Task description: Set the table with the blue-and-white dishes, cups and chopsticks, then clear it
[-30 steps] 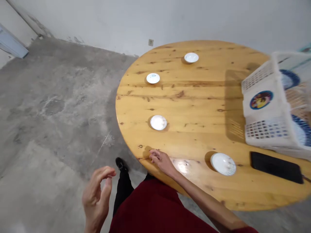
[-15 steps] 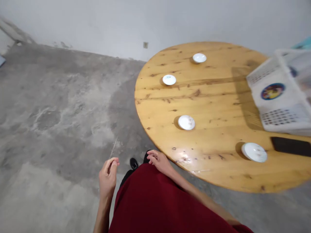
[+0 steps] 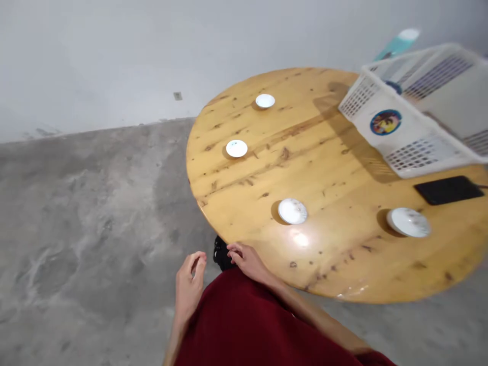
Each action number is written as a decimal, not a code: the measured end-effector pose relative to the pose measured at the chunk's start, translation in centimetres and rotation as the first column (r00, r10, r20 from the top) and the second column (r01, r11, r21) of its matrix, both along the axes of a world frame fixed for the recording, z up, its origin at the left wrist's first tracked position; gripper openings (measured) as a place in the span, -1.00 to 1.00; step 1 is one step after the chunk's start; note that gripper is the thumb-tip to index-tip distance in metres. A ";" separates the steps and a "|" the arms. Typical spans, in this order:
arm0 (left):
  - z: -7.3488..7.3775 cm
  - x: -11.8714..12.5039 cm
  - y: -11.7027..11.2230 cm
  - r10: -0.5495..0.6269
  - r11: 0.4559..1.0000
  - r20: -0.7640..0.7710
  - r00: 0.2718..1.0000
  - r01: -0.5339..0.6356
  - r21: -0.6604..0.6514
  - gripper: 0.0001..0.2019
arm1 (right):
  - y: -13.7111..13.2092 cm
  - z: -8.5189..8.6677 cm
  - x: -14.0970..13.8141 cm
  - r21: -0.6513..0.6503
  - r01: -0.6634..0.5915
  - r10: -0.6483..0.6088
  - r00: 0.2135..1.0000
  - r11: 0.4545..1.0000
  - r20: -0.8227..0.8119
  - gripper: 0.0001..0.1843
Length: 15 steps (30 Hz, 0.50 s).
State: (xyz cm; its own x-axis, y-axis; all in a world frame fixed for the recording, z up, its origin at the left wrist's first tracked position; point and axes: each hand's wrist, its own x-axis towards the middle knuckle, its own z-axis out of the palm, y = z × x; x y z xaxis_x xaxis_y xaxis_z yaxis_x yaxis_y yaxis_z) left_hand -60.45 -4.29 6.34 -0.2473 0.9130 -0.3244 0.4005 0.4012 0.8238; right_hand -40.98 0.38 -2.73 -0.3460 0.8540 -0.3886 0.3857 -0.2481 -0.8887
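Note:
My left hand [image 3: 190, 277] hangs above the floor, left of my red top; its fingers curl loosely, with a gap to the thumb and nothing held. My right hand [image 3: 248, 260] is at the rounded near edge of the wooden table [image 3: 324, 168], its fingers loosely bent and empty. The closest dish to it is a small white bowl [image 3: 292, 211] with a faint pattern. A slightly bigger-looking white bowl [image 3: 408, 222] stands to the right. Farther back are a white bowl [image 3: 237, 148] near the left edge and another white bowl [image 3: 265, 101] behind it.
A white plastic basket [image 3: 409, 137] with a round picture sticker stands on the table's right side. In front of it lies a black phone [image 3: 449, 190]. Something turquoise and white [image 3: 398, 44] sticks up behind the basket. Concrete floor [image 3: 95, 229] spreads at left, below a pale wall.
My view has turned to the right, showing more of the basket and phone. My left hand is closer to my right hand and the table. The bowls stay in place on the table.

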 end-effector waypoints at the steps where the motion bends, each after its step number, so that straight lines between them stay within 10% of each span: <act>1: 0.1 -0.7 1.3 -0.016 1.000 -0.005 1.000 0.016 -0.022 -0.63 | 1.3 0.1 -0.6 0.000 0.028 -0.028 1.000 1.000 -0.009 -0.67; 8: 0.7 -3.6 12.0 -0.224 0.973 -0.073 0.972 0.218 -0.080 -0.63 | 9.5 1.0 -1.3 0.043 0.265 -0.264 0.964 0.963 -0.019 -0.63; 15: 0.5 -2.7 23.8 -0.403 0.915 0.018 0.915 0.402 0.017 -0.64 | 11.8 1.9 1.5 0.118 0.520 -0.521 0.853 0.846 -0.021 -0.61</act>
